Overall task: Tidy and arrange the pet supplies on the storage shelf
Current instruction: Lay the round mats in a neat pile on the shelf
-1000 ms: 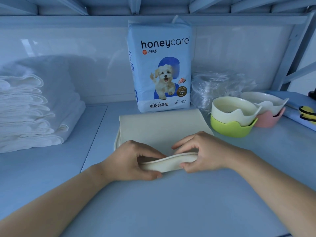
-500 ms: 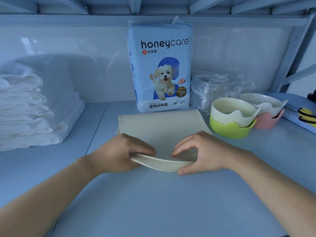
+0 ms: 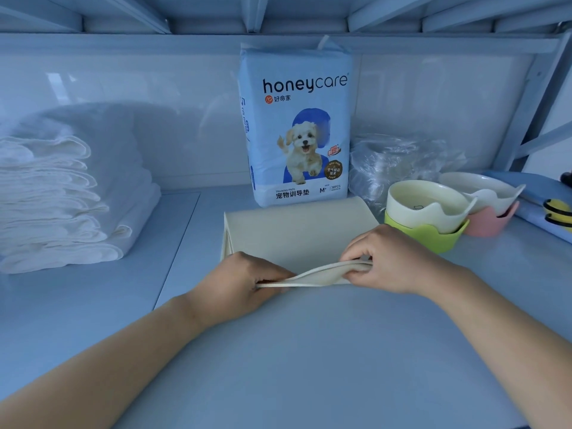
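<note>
1. Where the shelf (image 3: 309, 351) runs far left, a stack of folded white cloths (image 3: 62, 205) sits by the back wall.
2. Left grip (image 3: 244, 280) pinches the near edge of the cream mat (image 3: 297, 233), fingers curled round it.
3. Mat lies folded mid-shelf, just in front of the upright honeycare pack (image 3: 297, 125); its near edge is lifted.
4. Right grip (image 3: 393, 261) pinches the same edge, slightly higher.
5. Green bowl (image 3: 439, 235) and pink bowl (image 3: 492, 222) stand just right of the mat, with a clear plastic bag (image 3: 402, 159) behind.
</note>
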`<state>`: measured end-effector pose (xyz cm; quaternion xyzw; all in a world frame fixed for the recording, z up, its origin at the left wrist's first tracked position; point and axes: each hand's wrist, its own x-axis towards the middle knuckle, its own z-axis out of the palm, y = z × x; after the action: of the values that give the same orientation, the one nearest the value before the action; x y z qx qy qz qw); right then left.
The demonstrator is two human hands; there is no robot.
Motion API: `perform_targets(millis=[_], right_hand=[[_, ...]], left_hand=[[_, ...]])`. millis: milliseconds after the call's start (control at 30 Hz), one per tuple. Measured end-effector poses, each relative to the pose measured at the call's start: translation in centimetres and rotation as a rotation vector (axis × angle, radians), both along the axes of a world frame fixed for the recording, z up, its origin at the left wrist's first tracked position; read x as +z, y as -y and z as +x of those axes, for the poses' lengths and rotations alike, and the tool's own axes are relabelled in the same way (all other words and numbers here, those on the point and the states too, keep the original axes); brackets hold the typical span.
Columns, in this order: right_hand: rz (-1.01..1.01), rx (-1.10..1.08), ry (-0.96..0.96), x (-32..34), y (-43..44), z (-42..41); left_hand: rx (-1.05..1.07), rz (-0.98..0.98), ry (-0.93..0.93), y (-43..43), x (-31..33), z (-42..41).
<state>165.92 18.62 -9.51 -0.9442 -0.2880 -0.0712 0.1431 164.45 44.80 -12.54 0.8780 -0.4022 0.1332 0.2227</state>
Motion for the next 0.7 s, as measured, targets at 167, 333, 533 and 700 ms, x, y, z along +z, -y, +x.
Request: perform_targets(millis=[167, 333, 533, 700], right_hand=[[0.049, 0.033, -0.152, -0.2, 0.0, -0.4], [0.123, 0.056, -0.253, -0.2, 0.4, -0.2], [0.068, 0.074, -0.229, -0.4, 0.0, -0.1], [0.08, 0.006, -0.135, -0.5, 0.0, 0.3]], left_hand=[[-0.064, 0.003, -0.204, -1.1, 0.6, 0.5], [-0.133, -0.005, -0.277, -1.2, 1.3, 0.3], [-0.106, 0.12, 0.036, -1.3, 1.3, 0.3], [-0.103, 0.129, 0.239, -0.9, 1.3, 0.3]])
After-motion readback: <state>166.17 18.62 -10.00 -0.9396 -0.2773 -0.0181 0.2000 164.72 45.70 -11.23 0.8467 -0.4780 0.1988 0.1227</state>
